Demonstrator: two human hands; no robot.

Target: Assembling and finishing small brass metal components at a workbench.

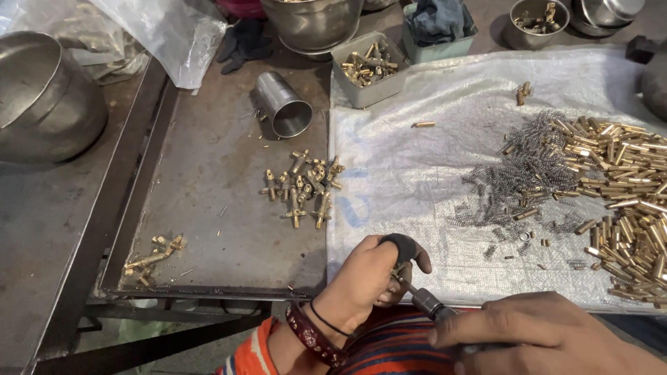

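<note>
Left hand (pixel 368 274) pinches a brass fitting (pixel 401 269), right hand (pixel 535 333) grips the driver tool (pixel 425 301) into it, a small finished cluster (pixel 302 186) set aside, big brass pile (pixel 625 194) waiting.

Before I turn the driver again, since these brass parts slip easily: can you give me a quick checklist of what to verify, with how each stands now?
1. Left hand grips the small brass fitting: ok, fingers closed round it.
2. Driver tip meets the fitting: ok, though whether it is properly seated cannot tell.
3. Right hand holds the driver handle: ok.
4. Black thumb guard on the left hand: ok, in place.
5. Springs and brass tubes on the white sheet: ok, apart from the hands.
6. Finished fittings on the metal tray: ok, lying in a cluster apart from the hands.
</note>
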